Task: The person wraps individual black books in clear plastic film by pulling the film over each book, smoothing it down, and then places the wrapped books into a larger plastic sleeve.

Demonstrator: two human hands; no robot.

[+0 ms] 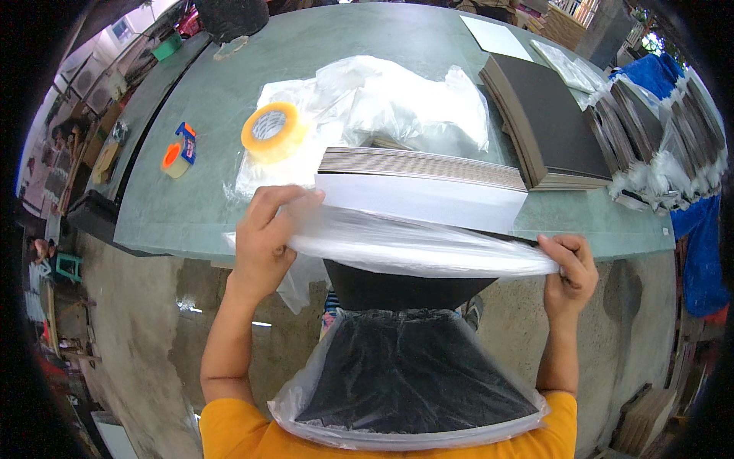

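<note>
A stack of dark boards (413, 289) with grey-brown edges (420, 163) leans between my body and the table's near edge. White sheet or board (417, 200) shows along its far side. Clear plastic (417, 375) covers the stack's near part. Across the stack a clear plastic bag (428, 251) is stretched in a bunched band. Its left end is pinched in my left hand (267, 239), and my right hand (569, 274) grips the right end. Both hands are closed, with the fingertips partly hidden by the plastic.
On the green table (206, 214) lie loose plastic bags (397, 99), a large roll of clear tape (251, 139) and a small tape dispenser (179, 159). To the right are a dark board stack (547, 115) and several plastic-wrapped stacks (650, 138). A blue tarp (699, 260) hangs beyond.
</note>
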